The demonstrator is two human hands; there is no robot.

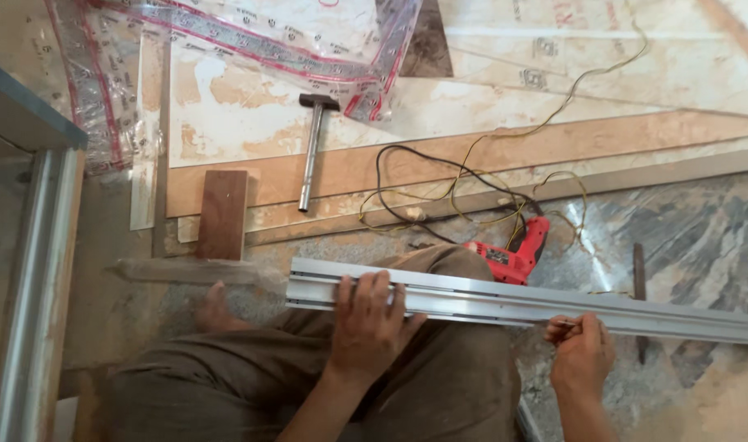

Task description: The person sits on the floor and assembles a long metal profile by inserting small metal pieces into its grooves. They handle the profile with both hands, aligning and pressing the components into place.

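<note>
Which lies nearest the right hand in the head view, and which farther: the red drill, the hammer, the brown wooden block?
From the right hand:
1. Red drill, just up and left on the floor.
2. Hammer, farther up-left on the boards.
3. Brown wooden block, farthest left.

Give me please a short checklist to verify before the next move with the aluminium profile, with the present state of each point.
1. Left hand presses the aluminium profile on the knee: ok.
2. Right hand at the profile edge, pinching something small: cannot tell what.
3. Profile's far end resting on the floor: cannot tell.
4. Red drill apart from both hands: ok.
5. Cables tangled behind the drill: not ok.
6. Hammer lies clear of the profile: ok.
</note>
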